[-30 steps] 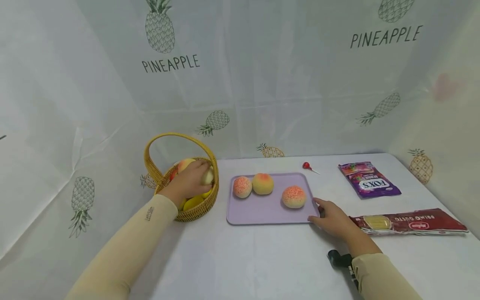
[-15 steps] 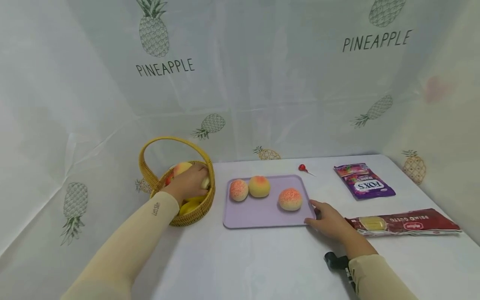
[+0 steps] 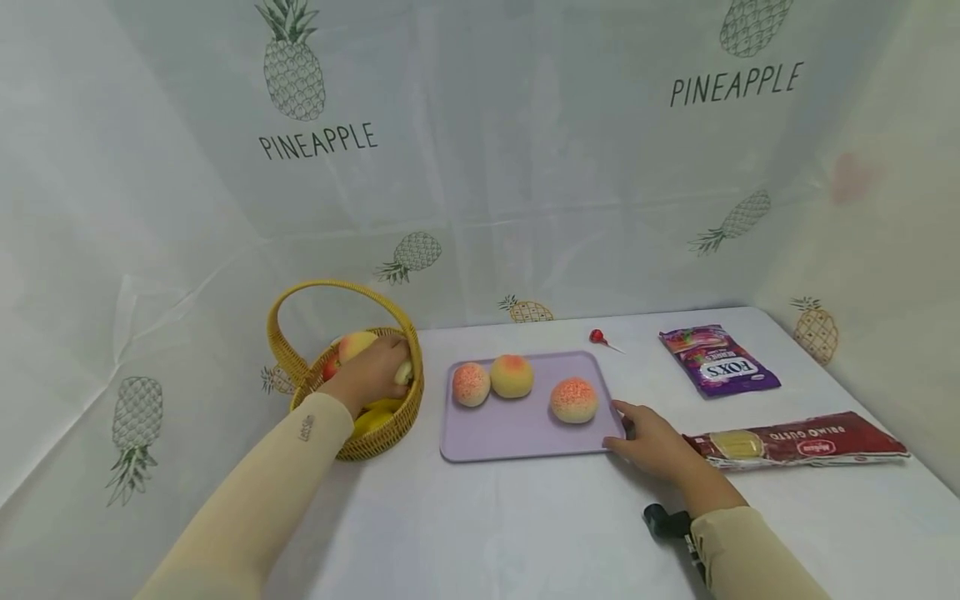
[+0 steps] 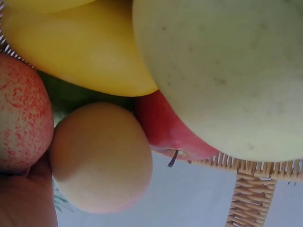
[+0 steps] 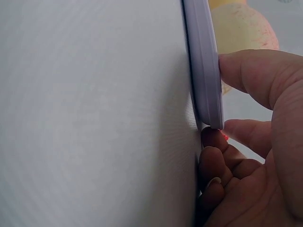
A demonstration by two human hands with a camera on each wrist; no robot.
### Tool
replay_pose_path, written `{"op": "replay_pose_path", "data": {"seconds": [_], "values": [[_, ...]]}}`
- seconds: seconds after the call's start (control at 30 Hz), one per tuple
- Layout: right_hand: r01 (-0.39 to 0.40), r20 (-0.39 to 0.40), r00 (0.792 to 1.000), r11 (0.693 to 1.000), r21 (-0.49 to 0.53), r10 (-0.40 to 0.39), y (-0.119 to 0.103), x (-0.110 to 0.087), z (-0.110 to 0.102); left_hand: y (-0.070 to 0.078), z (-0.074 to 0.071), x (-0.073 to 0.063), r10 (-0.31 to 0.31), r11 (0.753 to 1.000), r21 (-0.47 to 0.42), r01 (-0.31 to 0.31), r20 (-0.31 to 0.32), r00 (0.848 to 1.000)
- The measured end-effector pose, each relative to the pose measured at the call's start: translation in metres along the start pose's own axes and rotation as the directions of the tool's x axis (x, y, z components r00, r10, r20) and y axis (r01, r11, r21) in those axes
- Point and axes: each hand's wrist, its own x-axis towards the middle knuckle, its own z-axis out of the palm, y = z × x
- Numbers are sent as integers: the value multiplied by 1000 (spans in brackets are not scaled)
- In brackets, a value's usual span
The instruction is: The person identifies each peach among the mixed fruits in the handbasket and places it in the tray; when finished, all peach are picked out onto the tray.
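My left hand (image 3: 375, 367) reaches into a wicker basket (image 3: 386, 442), fingers curled over fruit. In the left wrist view its thumb side lies against a red-speckled peach (image 4: 23, 118), with a plain peach (image 4: 102, 158) right beside it. A red apple (image 4: 165, 125), a large pale green fruit (image 4: 222, 71) and yellow fruit (image 4: 90, 52) also lie in the basket. My right hand (image 3: 648, 442) pinches the near right corner of a lilac tray (image 3: 502, 437), thumb on the rim. Three peaches sit on the tray: a speckled one (image 3: 471, 384), a yellow one (image 3: 512, 377) and another speckled one (image 3: 574, 400).
Behind the tray lies a red lollipop (image 3: 597, 337). Off to the right are a purple Fox's sweet bag (image 3: 720, 362) and a long red pasta pack (image 3: 817, 442). A black device (image 3: 663, 523) is at my right wrist. The basket's tall handle (image 3: 337, 283) arches above my left hand.
The head view has shifted, so the whole scene sits further left. My left hand has sunk slightly among the fruit in the basket. My right hand keeps its place at the tray corner.
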Motion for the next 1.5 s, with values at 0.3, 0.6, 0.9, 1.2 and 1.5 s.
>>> {"op": "replay_pose_path", "data": {"seconds": [0.3, 0.6, 0.9, 1.2, 1.5], "values": [[-8, 6, 1000, 1000, -14, 8, -1, 2, -1, -5, -5, -9, -79, 983, -171, 69, -52, 996], [-3, 8, 1000, 1000, -18, 3, -2, 1, 1, -2, -10, -26, -123, 963, -252, 94, -100, 987], [0, 14, 1000, 1000, -23, 1, -1, 0, 1, 2, -17, -40, -166, 931, -341, 127, -87, 982], [-8, 26, 1000, 1000, -17, 8, -2, -3, -2, 8, -25, -50, -192, 911, -385, 146, -84, 978], [-14, 34, 999, 1000, -11, 14, -5, -3, -4, 10, -27, -63, -242, 881, -439, 176, -99, 965]]}}
